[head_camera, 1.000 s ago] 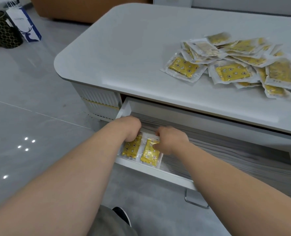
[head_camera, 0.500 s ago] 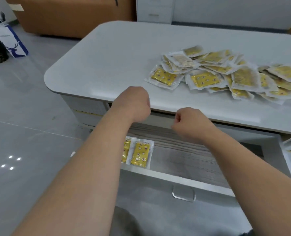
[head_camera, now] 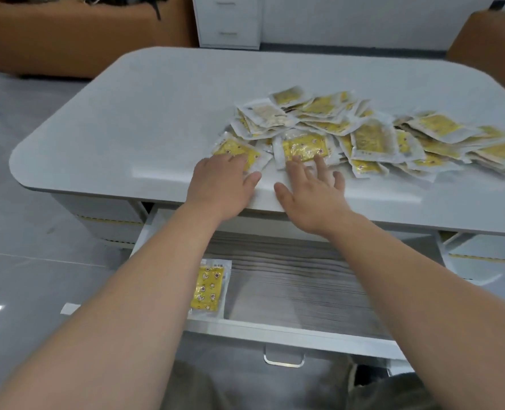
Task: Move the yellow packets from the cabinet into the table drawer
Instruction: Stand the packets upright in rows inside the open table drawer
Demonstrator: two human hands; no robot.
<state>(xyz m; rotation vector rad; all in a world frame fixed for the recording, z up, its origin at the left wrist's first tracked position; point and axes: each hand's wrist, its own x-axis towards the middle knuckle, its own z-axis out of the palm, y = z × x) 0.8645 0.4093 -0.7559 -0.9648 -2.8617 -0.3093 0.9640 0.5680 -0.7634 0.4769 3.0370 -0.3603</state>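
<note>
Left hand (head_camera: 224,176) and right hand (head_camera: 313,190), fingers spread, have left the drawer (head_camera: 304,331) and touch packets (head_camera: 304,145) at the pile's (head_camera: 372,137) near edge: next pair.

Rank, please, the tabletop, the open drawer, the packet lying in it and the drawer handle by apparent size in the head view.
Largest to smallest:
1. tabletop
2. drawer
3. packet
4. handle
The drawer, though nearer the camera, looks smaller than the tabletop.
</note>
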